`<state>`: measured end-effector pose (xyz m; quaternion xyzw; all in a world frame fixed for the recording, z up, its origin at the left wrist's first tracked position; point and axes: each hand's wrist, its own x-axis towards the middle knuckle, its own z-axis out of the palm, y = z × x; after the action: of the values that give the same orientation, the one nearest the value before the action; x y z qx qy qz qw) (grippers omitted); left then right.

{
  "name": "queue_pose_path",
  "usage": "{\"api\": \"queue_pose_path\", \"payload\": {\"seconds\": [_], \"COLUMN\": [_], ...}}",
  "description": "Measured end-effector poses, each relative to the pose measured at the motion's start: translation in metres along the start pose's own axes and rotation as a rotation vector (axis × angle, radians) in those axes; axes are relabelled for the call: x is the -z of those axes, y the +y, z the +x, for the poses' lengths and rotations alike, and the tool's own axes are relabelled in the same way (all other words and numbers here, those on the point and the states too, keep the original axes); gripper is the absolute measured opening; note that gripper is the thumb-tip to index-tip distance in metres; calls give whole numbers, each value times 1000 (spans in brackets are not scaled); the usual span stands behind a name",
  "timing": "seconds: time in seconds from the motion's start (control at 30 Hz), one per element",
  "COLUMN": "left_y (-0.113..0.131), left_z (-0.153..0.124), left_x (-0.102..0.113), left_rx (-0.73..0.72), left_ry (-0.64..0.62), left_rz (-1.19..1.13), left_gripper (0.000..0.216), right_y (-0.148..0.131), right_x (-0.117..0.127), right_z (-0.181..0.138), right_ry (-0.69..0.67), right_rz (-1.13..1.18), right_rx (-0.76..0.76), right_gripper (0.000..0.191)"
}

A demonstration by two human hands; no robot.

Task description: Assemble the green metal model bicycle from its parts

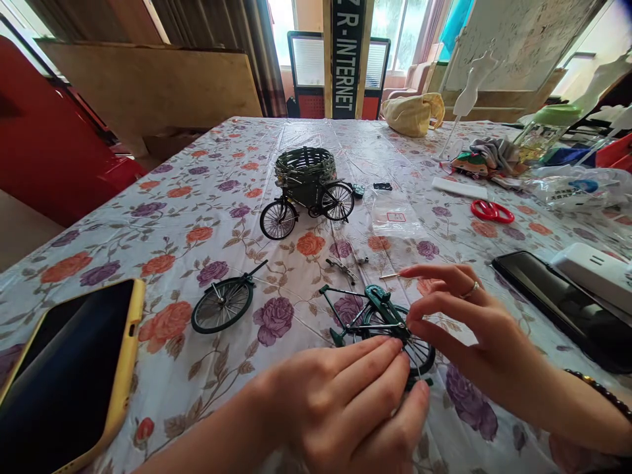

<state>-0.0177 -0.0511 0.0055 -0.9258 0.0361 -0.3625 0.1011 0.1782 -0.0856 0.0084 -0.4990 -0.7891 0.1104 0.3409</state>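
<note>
A green model bicycle frame [378, 299] with its rear wheel attached lies on its side on the tablecloth. My left hand [355, 395] is closed around the rear part, fingertips on the frame and thumb by the wheel [423, 355]. From the right, my right hand [464, 316] brings thumb and index fingertips together at the wheel; anything pinched there is hidden. Its other fingers are stretched out near a thin small rod [389, 276]. A separate front wheel with its fork [223, 304] rests to the left. Small metal parts [343, 268] lie just beyond the frame.
Farther back, a black model bicycle [306, 207] stands against a dark woven basket [306, 161]. A yellow-cased phone [69, 375] lies at left, a black phone [567, 306] at right. Red-handled scissors [492, 211], a clear plastic bag [395, 216] and a yellow pouch [412, 113] are beyond.
</note>
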Motion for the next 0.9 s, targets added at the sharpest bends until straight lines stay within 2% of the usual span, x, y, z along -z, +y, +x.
{"api": "queue_pose_path", "payload": {"seconds": [0.2,0.43,0.6,0.9], "left_y": [2,1,-1,2], "left_z": [1,-1,0,-1], "left_x": [3,-3,0,1], "left_rx": [24,19,12,42], "left_ry": [-12,58,-2,0], "left_rz": [-1,23,19,34], "left_gripper": [25,25,25,24], "right_y": [2,8,17,21], "right_x": [2,5,7,12], "right_z": [-1,0,-8,-20], "right_ry": [58,67,68,25], "right_rz": [-131,-209,-228,-443], "right_rx": [175,305,417,465], "right_gripper": [15,17,27,37]}}
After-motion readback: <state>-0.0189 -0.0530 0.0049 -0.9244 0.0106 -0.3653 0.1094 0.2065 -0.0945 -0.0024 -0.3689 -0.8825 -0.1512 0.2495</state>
